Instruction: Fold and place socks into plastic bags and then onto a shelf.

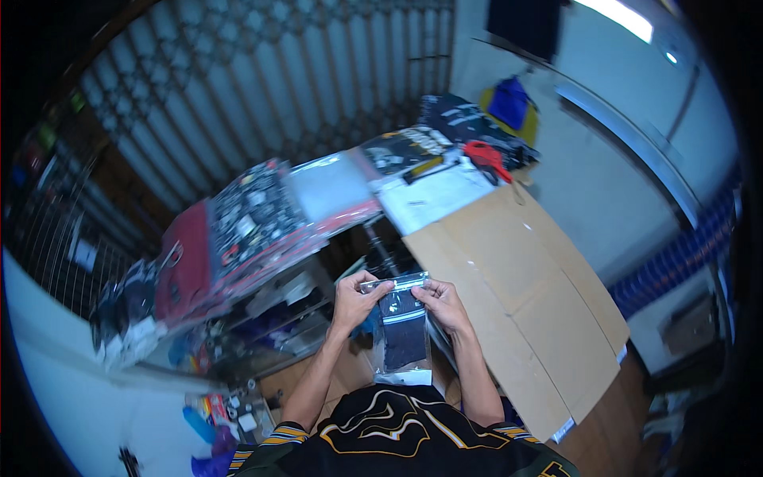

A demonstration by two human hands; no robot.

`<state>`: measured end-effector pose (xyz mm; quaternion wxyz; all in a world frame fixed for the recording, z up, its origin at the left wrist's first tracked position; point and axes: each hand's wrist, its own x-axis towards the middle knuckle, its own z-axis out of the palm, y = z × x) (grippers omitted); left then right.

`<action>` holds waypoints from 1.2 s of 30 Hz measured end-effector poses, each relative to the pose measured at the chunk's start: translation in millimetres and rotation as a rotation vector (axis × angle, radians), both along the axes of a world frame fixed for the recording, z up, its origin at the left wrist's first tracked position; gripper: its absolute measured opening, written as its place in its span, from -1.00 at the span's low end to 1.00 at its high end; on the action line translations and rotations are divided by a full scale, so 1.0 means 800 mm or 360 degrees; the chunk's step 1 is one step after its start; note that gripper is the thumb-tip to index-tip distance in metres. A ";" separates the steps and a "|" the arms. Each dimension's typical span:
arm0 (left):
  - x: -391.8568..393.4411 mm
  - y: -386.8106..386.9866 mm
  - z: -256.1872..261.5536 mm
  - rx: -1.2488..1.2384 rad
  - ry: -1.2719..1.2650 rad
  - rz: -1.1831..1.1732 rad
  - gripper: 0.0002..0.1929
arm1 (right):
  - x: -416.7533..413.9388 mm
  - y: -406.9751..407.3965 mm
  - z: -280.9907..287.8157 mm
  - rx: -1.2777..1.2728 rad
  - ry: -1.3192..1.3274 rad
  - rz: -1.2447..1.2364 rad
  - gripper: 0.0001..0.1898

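Note:
A clear plastic bag [407, 340] with a folded dark fabric item inside, crossed by white stripes, hangs in front of my body. My left hand [357, 296] pinches its upper left edge between thumb and fingers. At the upper right corner, my right hand [441, 301] grips the same edge. Both thumbs lie on the front of the bag, near its top strip. The bag is upright, with its lower end close to my shirt.
A flattened cardboard sheet [512, 286] covers the table at right. Beyond it lie a yellow-and-black cutter [424, 169], a red-handled tool [486, 158] and white sheets [435, 194]. Bagged garments [256, 211] are stacked at left, with scissors [173, 254] on a red one [188, 268].

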<state>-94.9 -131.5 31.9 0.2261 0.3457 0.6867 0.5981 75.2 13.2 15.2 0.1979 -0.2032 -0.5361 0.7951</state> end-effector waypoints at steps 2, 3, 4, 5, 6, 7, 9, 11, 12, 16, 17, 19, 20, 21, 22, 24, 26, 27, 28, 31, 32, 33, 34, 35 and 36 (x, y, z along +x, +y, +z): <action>-0.017 -0.059 -0.007 0.0015 0.0021 0.0180 -0.72 | -0.037 -0.034 -0.014 -0.0036 -0.0004 0.0167 -0.78; -0.027 -0.093 -0.010 0.0014 0.0045 0.0301 -0.72 | -0.056 -0.062 -0.002 0.0029 -0.0068 0.0221 -0.80; -0.033 -0.122 -0.013 0.0013 -0.0014 0.0371 -0.72 | -0.073 -0.083 -0.005 0.0020 -0.0067 0.0287 -0.82; -0.038 -0.151 -0.016 0.0021 -0.0012 0.0447 -0.72 | -0.088 -0.106 -0.008 0.0010 -0.0067 0.0351 -0.83; -0.042 -0.180 -0.020 0.0152 -0.0085 0.0459 -0.74 | -0.105 -0.130 -0.008 0.0017 -0.0063 0.0425 -0.83; -0.046 -0.210 -0.026 0.0286 -0.0150 0.0469 -0.76 | -0.120 -0.155 -0.008 -0.0006 -0.0072 0.0459 -0.84; -0.047 -0.265 -0.038 0.0384 -0.0252 0.0525 -0.81 | -0.149 -0.200 -0.011 -0.0026 -0.0080 0.0553 -0.85; -0.040 -0.311 -0.033 0.0455 -0.0339 0.0547 -0.80 | -0.175 -0.238 -0.019 0.0064 -0.0134 0.0595 -0.84; -0.043 -0.339 -0.037 0.0386 -0.0355 0.0597 -0.78 | -0.188 -0.263 -0.020 0.0066 -0.0123 0.0630 -0.84; -0.044 -0.425 -0.020 0.0425 -0.0336 0.0970 -0.84 | -0.225 -0.337 0.016 0.0159 -0.0198 0.1017 -0.85; -0.049 -0.444 -0.022 0.0433 -0.0330 0.1025 -0.84 | -0.236 -0.356 0.023 0.0165 -0.0196 0.1073 -0.85; -0.055 -0.475 -0.013 0.0425 -0.0375 0.1189 -0.85 | -0.258 -0.389 0.036 0.0064 -0.0176 0.1197 -0.84; -0.056 -0.479 -0.004 0.0534 -0.0330 0.1265 -0.78 | -0.273 -0.402 0.035 0.0095 -0.0212 0.1192 -0.81; -0.060 -0.496 -0.003 0.0541 -0.0320 0.1313 -0.78 | -0.290 -0.418 0.040 0.0125 -0.0199 0.1220 -0.79; -0.066 -0.515 -0.004 0.0378 -0.0275 0.1389 -0.73 | -0.305 -0.429 0.046 0.0085 -0.0199 0.1232 -0.80; -0.075 -0.549 -0.011 0.0272 -0.0150 0.1443 -0.58 | -0.339 -0.449 0.063 0.0043 -0.0196 0.1229 -0.80; -0.086 -0.566 -0.002 0.0345 -0.0163 0.1441 -0.56 | -0.384 -0.457 0.070 -0.0087 -0.0121 0.1201 -0.84; -0.091 -0.573 0.009 0.0415 -0.0181 0.1400 -0.53 | -0.410 -0.460 0.070 -0.0158 -0.0064 0.1186 -0.86; -0.095 -0.585 0.027 0.0125 -0.0108 0.1347 -0.39 | -0.429 -0.468 0.085 -0.0175 -0.0049 0.1148 -0.87; -0.142 -0.609 0.050 0.0309 -0.0284 0.1359 -0.29 | -0.503 -0.477 0.111 -0.0145 0.0004 0.1114 -0.84; -0.157 -0.608 0.071 0.0299 -0.0334 0.1447 -0.21 | -0.531 -0.479 0.119 -0.0125 -0.0011 0.1098 -0.83; -0.178 -0.632 0.072 0.0289 -0.0340 0.1469 -0.28 | -0.554 -0.488 0.132 -0.0110 -0.0023 0.1111 -0.82; -0.201 -0.638 0.086 0.0309 -0.0280 0.1493 -0.36 | -0.590 -0.483 0.129 -0.0133 -0.0003 0.1131 -0.81; -0.224 -0.641 0.100 0.0328 -0.0219 0.1514 -0.44 | -0.623 -0.478 0.125 -0.0156 0.0017 0.1148 -0.80; -0.241 -0.659 0.104 0.0326 -0.0206 0.1567 -0.44 | -0.638 -0.492 0.142 -0.0115 -0.0022 0.1219 -0.77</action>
